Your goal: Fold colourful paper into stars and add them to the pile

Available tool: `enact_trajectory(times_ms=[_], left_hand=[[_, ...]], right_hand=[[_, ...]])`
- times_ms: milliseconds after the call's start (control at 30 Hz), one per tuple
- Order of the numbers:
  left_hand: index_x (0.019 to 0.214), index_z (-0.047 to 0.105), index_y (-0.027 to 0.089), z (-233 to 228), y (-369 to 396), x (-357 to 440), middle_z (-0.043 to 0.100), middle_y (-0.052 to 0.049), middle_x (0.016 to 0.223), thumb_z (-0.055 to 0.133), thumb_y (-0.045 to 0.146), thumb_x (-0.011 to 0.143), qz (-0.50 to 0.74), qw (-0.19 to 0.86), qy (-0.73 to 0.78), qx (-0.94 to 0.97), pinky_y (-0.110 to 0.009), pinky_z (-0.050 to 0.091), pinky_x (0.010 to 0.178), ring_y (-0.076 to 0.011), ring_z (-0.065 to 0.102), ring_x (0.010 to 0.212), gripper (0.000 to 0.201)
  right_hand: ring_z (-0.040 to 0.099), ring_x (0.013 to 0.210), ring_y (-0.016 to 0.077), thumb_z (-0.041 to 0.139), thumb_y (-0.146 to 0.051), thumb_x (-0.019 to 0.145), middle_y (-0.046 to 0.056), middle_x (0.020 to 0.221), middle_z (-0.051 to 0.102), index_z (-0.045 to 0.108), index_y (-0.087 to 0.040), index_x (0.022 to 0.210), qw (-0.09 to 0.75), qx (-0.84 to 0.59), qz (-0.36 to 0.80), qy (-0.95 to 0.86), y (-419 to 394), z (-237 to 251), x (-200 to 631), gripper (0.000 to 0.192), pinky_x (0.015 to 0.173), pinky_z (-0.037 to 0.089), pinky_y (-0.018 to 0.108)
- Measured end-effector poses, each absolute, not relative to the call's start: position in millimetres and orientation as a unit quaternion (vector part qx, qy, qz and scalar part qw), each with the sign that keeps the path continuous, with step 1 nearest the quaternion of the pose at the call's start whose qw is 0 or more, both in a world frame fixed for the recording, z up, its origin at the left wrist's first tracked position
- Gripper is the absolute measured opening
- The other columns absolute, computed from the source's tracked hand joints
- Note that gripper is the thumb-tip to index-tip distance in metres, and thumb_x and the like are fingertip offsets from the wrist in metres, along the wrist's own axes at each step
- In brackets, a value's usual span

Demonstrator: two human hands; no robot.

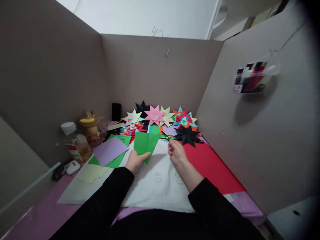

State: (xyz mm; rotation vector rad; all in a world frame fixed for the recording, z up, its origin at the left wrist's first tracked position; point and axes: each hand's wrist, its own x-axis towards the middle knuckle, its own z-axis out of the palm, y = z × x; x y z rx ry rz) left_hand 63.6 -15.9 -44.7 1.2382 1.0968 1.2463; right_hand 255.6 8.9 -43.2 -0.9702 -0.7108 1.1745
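Note:
My left hand (136,161) grips a creased green sheet of paper (145,143) by its lower edge, thumb on top. The sheet is raised at a tilt above a white mat with printed numbers (157,186). In my right hand (177,151), fingers closed, is a slim black-and-yellow tool (166,136); its tip points up and left, and its exact kind is too small to tell. A small gap separates it from the paper's right edge. Left of my left hand, a lilac sheet (110,151) lies over green paper (120,162), with a pale yellow piece (92,174) below.
Folded paper stars, among them a pink one (154,115) and a black one (189,135), crowd the back. Red card (212,163) lies at right. A bottle (79,145), a lidded jar (90,130) and a white case (73,167) stand left. Panels (160,73) enclose three sides.

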Motion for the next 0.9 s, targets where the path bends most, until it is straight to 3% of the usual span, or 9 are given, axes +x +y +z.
enact_trajectory(times_ms=[133, 233, 333, 467, 567, 633, 700, 800, 900], left_hand=[[0.090, 0.069, 0.009, -48, -13, 63, 0.073, -0.012, 0.093, 0.077, 0.033, 0.061, 0.532, 0.505, 0.451, 0.509, -0.029, 0.051, 0.069, -0.0210, 0.067, 0.076, 0.038], [0.089, 0.069, 0.010, -49, -13, 62, 0.073, -0.008, 0.082, 0.076, 0.036, 0.062, 0.513, 0.516, 0.441, 0.526, -0.026, 0.049, 0.058, -0.0179, 0.064, 0.065, 0.038], [0.084, 0.069, 0.011, -48, -14, 62, 0.072, -0.007, 0.077, 0.075, 0.038, 0.063, 0.502, 0.512, 0.439, 0.542, -0.026, 0.048, 0.056, -0.0179, 0.063, 0.062, 0.035], [0.092, 0.069, 0.011, -48, -14, 64, 0.072, -0.012, 0.094, 0.074, 0.036, 0.064, 0.487, 0.501, 0.432, 0.570, -0.031, 0.051, 0.072, -0.0238, 0.066, 0.082, 0.038], [0.118, 0.057, 0.011, -49, -14, 60, 0.064, -0.017, 0.115, 0.071, 0.035, 0.068, 0.480, 0.498, 0.406, 0.597, -0.036, 0.050, 0.081, -0.0252, 0.063, 0.095, 0.057], [0.136, 0.037, 0.019, -45, -14, 50, 0.049, -0.018, 0.133, 0.068, 0.034, 0.071, 0.507, 0.435, 0.402, 0.626, -0.039, 0.049, 0.086, -0.0253, 0.058, 0.106, 0.074], [0.142, 0.025, 0.026, -37, -17, 36, 0.033, -0.016, 0.145, 0.069, 0.030, 0.071, 0.501, 0.311, 0.398, 0.703, -0.045, 0.041, 0.096, -0.0282, 0.046, 0.122, 0.083], [0.130, 0.049, 0.028, -25, -21, 15, 0.027, -0.011, 0.150, 0.067, 0.016, 0.070, 0.367, 0.104, 0.369, 0.848, -0.056, 0.015, 0.109, -0.0342, 0.019, 0.138, 0.063], [0.106, 0.066, 0.029, -23, -20, 3, 0.045, -0.006, 0.140, 0.059, 0.008, 0.076, 0.246, 0.016, 0.333, 0.910, -0.055, 0.007, 0.110, -0.0312, 0.027, 0.135, 0.038]], right_hand=[[0.035, 0.040, 0.0053, 0.074, -0.046, 0.058, -0.007, 0.048, 0.047, 0.056, -0.018, 0.068, 0.490, -0.430, 0.589, -0.479, -8, -56, 223, 0.034, 0.038, 0.022, 0.018], [0.040, 0.044, 0.0059, 0.074, -0.046, 0.058, -0.006, 0.048, 0.050, 0.055, -0.017, 0.061, 0.487, -0.435, 0.572, -0.496, -11, -58, 216, 0.036, 0.042, 0.027, 0.018], [0.049, 0.049, 0.0079, 0.074, -0.049, 0.057, -0.001, 0.061, 0.062, 0.055, -0.017, 0.066, 0.483, -0.454, 0.588, -0.463, -8, -55, 224, 0.039, 0.044, 0.033, 0.018], [0.052, 0.049, 0.0077, 0.074, -0.051, 0.058, -0.001, 0.062, 0.062, 0.055, -0.017, 0.070, 0.479, -0.431, 0.607, -0.465, -4, -58, 226, 0.040, 0.045, 0.035, 0.018], [0.047, 0.042, 0.0065, 0.073, -0.050, 0.058, -0.004, 0.049, 0.056, 0.051, -0.017, 0.065, 0.490, -0.432, 0.600, -0.462, 0, -65, 223, 0.040, 0.043, 0.034, 0.018], [0.045, 0.039, 0.0064, 0.074, -0.047, 0.058, -0.006, 0.046, 0.054, 0.051, -0.018, 0.068, 0.491, -0.444, 0.593, -0.458, 4, -68, 225, 0.039, 0.042, 0.032, 0.018], [0.043, 0.038, 0.0065, 0.074, -0.042, 0.058, -0.008, 0.046, 0.052, 0.052, -0.018, 0.073, 0.479, -0.457, 0.587, -0.466, 6, -69, 230, 0.036, 0.040, 0.030, 0.018], [0.044, 0.040, 0.0073, 0.072, -0.034, 0.060, -0.009, 0.050, 0.051, 0.053, -0.018, 0.084, 0.454, -0.460, 0.583, -0.492, 8, -71, 236, 0.035, 0.041, 0.031, 0.018], [0.047, 0.044, 0.0086, 0.065, -0.029, 0.066, -0.009, 0.053, 0.052, 0.053, -0.018, 0.093, 0.430, -0.452, 0.566, -0.539, 10, -76, 233, 0.031, 0.046, 0.035, 0.020]])
